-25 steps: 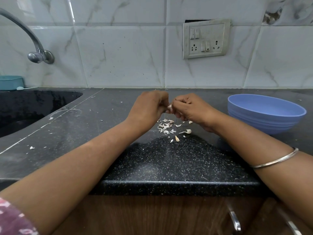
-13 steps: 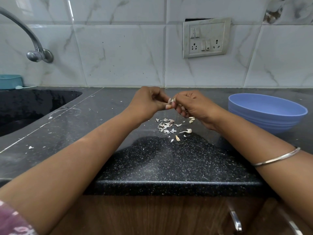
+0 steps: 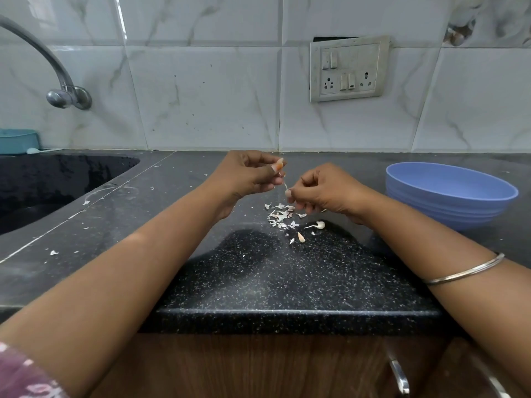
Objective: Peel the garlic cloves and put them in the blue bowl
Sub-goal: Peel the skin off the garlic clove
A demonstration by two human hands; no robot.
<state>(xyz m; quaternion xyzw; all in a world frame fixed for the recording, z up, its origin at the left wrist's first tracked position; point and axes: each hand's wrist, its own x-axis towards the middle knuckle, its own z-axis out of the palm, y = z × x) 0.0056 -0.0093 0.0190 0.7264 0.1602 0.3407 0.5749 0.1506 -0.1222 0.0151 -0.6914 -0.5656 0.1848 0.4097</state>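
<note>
The left hand [image 3: 253,175] has pulled away from the right hand [image 3: 324,191] (peel [image 3: 285,186] stretched between).

left hand [image 3: 249,174] pinches peel | right hand [image 3: 324,188] holds clove, probably | blue bowl [image 3: 448,193] right

Both forearms extended forward. Left hand [image 3: 253,175] raised, fingers curled, thumb and forefinger pinched. Right hand [image 3: 324,191] lower, just apart from it, fingertips pinched too.
</note>
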